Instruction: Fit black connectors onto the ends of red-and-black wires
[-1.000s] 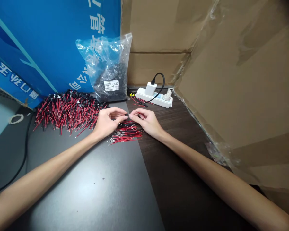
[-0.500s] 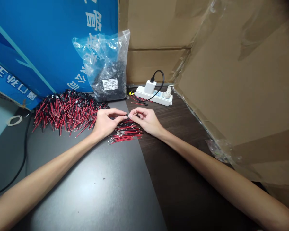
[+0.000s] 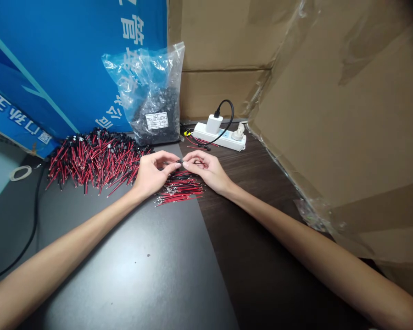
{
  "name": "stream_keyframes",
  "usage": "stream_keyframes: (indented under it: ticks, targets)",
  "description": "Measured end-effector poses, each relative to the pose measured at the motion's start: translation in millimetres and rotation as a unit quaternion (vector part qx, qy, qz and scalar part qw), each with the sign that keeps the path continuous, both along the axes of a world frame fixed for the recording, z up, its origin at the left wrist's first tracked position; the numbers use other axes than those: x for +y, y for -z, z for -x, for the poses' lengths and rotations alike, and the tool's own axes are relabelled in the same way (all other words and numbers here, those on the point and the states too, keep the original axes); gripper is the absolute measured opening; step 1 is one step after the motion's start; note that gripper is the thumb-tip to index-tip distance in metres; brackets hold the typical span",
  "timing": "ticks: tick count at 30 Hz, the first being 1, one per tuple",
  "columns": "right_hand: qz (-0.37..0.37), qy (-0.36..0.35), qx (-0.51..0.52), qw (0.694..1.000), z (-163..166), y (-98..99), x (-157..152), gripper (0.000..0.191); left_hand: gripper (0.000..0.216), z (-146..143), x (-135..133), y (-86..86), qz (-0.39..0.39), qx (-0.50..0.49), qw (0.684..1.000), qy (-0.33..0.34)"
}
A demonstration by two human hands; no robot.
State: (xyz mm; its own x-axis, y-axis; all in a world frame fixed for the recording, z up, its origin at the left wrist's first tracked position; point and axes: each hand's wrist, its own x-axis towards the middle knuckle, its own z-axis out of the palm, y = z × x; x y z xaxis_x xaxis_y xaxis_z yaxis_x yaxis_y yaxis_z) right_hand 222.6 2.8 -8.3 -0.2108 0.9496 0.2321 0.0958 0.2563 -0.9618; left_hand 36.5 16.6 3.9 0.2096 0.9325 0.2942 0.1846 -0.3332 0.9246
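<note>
My left hand (image 3: 152, 173) and my right hand (image 3: 208, 170) meet fingertip to fingertip over the table, both pinched on a small black connector with a thin wire (image 3: 181, 162). Just below them lies a small bundle of red and black wires (image 3: 179, 189) with bare metal ends. A large heap of red and black wires with black connectors (image 3: 93, 159) spreads out to the left of my left hand. Behind my hands stands a clear plastic bag of small black parts (image 3: 151, 98) with a white label.
A white power strip (image 3: 219, 138) with a charger and black cable lies at the back. Blue printed cardboard (image 3: 55, 64) leans at the back left, brown cardboard walls (image 3: 330, 105) close the back and right. A black cable (image 3: 34, 220) and a white ring (image 3: 19, 172) lie at the left.
The hands stay pinched together at the same spot; the fingers shift only slightly on the small connector. The view has drifted a little.
</note>
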Motion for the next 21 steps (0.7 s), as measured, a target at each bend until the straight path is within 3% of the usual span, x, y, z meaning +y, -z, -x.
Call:
stream_keyframes:
  ticks: [7,15,21]
  targets:
    - [0.029,0.042,0.0,0.999,-1.1,5.3,1.3,0.026,0.015,0.8,4.5,3.8,0.0,-0.009,1.0,0.01]
    - [0.006,0.01,-0.022,1.0,1.8,4.1,-1.5,0.012,0.017,1.0,5.1,4.3,0.001,-0.009,1.0,0.019]
    - [-0.001,0.01,-0.055,0.998,1.1,5.3,-1.7,0.014,0.015,0.7,3.8,3.2,-0.003,0.001,1.0,0.02]
